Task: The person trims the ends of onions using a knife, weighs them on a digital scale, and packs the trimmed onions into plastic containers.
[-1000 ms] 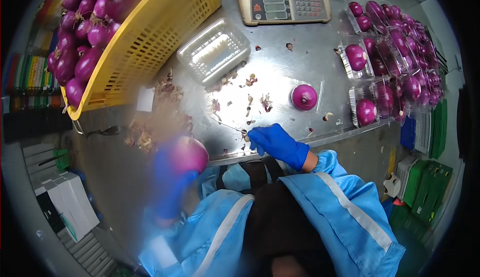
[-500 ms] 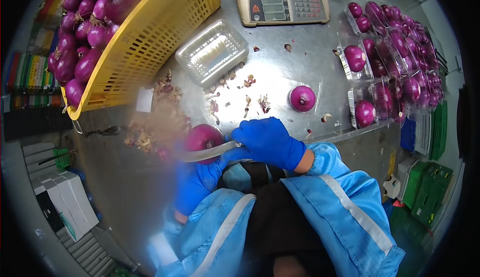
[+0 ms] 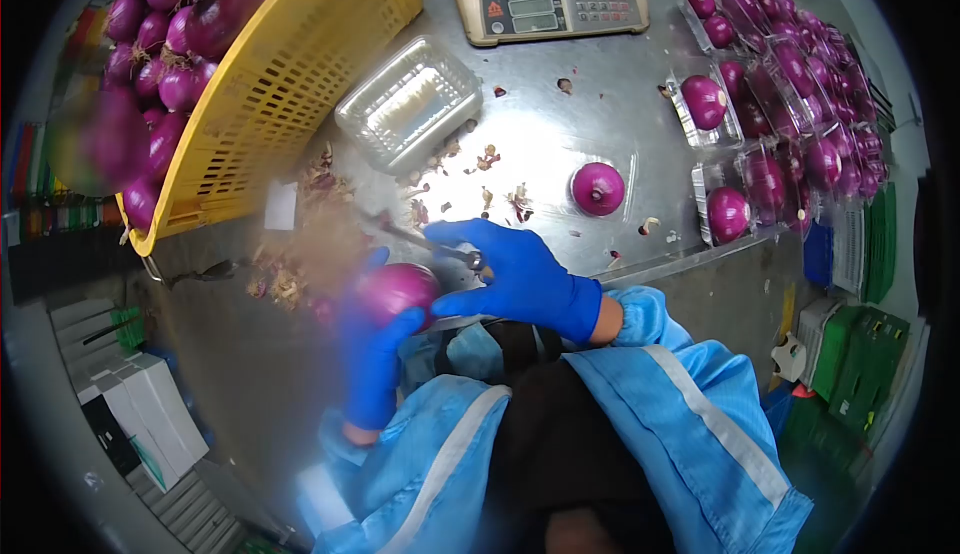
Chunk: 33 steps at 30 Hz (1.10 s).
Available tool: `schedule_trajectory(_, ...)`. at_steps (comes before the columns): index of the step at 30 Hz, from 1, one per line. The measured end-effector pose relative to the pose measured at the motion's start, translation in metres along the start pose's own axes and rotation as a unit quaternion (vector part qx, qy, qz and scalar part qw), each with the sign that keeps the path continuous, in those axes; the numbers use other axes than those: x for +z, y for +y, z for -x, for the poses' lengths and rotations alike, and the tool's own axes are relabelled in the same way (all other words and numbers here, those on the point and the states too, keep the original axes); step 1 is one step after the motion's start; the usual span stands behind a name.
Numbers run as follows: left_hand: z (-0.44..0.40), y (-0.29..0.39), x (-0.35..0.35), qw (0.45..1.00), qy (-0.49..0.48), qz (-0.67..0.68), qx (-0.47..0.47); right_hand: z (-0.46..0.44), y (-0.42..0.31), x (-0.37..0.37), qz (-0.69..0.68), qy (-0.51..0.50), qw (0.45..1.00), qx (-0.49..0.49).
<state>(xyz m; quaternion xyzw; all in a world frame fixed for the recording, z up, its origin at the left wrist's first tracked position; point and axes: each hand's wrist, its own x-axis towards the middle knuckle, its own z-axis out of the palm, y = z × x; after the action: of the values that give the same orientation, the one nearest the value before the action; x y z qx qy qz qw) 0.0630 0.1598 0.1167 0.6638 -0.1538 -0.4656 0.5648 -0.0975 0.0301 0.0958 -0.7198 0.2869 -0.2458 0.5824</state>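
By the worktop (image 3: 560, 134), the left hand (image 3: 376, 364) is gripping a probably hard, slippery onion (image 3: 402, 292) round its fat sides, the best spot, and the right hand (image 3: 525, 274) is clutching a knife (image 3: 408, 236).

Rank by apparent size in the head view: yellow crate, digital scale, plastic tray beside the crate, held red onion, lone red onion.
Yellow crate
Digital scale
Plastic tray
Held red onion and lone red onion, unsure: the former looks larger but may be nearer
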Motion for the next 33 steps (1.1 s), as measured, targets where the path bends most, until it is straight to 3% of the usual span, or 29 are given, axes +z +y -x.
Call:
schedule_trajectory(1,0.004,0.009,0.010,0.993,-0.023,-0.112,0.017,-0.003,-0.010,-0.001,-0.024,0.008,1.000,-0.010)
schedule_trajectory(2,0.005,0.008,0.016,0.996,-0.006,-0.092,-0.018,-0.005,-0.019,-0.002,-0.044,-0.006,0.999,-0.007)
schedule_trajectory(5,0.004,-0.001,0.019,0.986,-0.103,-0.129,0.032,-0.024,0.014,0.006,-0.032,-0.034,0.996,0.073)
schedule_trajectory(7,0.005,-0.001,0.013,0.973,-0.152,-0.174,0.029,-0.033,0.054,0.006,0.187,0.103,0.976,0.031)
schedule_trajectory(9,0.011,0.001,0.014,0.972,-0.183,-0.144,0.018,-0.024,0.061,0.005,0.075,0.042,0.991,0.102)
schedule_trajectory(12,0.005,0.007,0.028,0.983,-0.147,-0.108,-0.001,0.002,0.047,-0.007,0.024,0.025,0.988,0.151)
schedule_trajectory(15,-0.012,0.002,0.058,0.972,-0.124,-0.175,0.096,0.035,0.056,-0.025,0.034,0.215,0.975,0.039)
schedule_trajectory(16,-0.020,0.007,0.073,0.953,-0.142,-0.239,0.120,0.043,0.073,-0.033,0.055,0.304,0.951,0.002)
schedule_trajectory(17,-0.033,0.002,0.087,0.942,-0.152,-0.255,0.156,0.055,0.068,-0.052,0.155,0.327,0.931,0.049)
schedule_trajectory(18,-0.047,-0.011,0.100,0.929,-0.161,-0.270,0.193,0.060,0.067,-0.070,0.195,0.367,0.910,0.002)
schedule_trajectory(19,-0.061,-0.024,0.114,0.915,-0.168,-0.286,0.230,0.069,0.068,-0.082,0.214,0.378,0.897,0.087)
schedule_trajectory(21,-0.089,-0.045,0.145,0.893,-0.179,-0.307,0.275,0.083,0.097,-0.102,0.239,0.432,0.867,0.063)
schedule_trajectory(26,-0.119,-0.082,0.168,0.760,-0.123,-0.506,0.389,0.101,0.146,-0.115,0.165,0.369,0.887,0.222)
schedule_trajectory(27,-0.120,-0.083,0.165,0.783,-0.131,-0.477,0.379,0.102,0.152,-0.115,0.157,0.345,0.891,0.250)
schedule_trajectory(28,-0.123,-0.084,0.161,0.804,-0.138,-0.447,0.366,0.099,0.155,-0.115,0.052,0.343,0.893,0.288)
schedule_trajectory(30,-0.141,-0.107,0.143,0.860,-0.145,-0.377,0.311,0.092,0.155,-0.117,0.057,0.315,0.887,0.334)
schedule_trajectory(31,-0.140,-0.104,0.141,0.899,-0.156,-0.332,0.239,0.089,0.150,-0.118,0.059,0.301,0.882,0.358)
schedule_trajectory(32,-0.139,-0.099,0.139,0.945,-0.173,-0.255,0.113,0.087,0.143,-0.121,-0.076,0.304,0.886,0.342)
schedule_trajectory(33,-0.140,-0.092,0.137,0.943,-0.183,-0.265,0.083,0.087,0.145,-0.120,-0.112,0.299,0.895,0.312)
